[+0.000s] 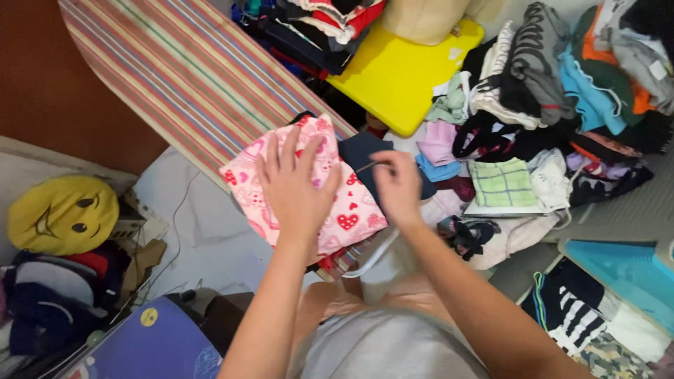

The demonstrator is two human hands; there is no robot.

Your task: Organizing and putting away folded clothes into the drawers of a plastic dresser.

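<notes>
Striped ironing board (175, 77) bears pink heart-print garment (344, 203).

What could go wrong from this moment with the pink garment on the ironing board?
The pink heart-print garment overhangs the striped ironing board's near end, so it might slide off if the left hand lifts. The right hand pinches something thin I cannot identify; it may snag the dark blue cloth beneath.

A striped ironing board (179, 77) stands over a pale marbled floor (203, 224), beside a brown wall (49, 84).
</notes>
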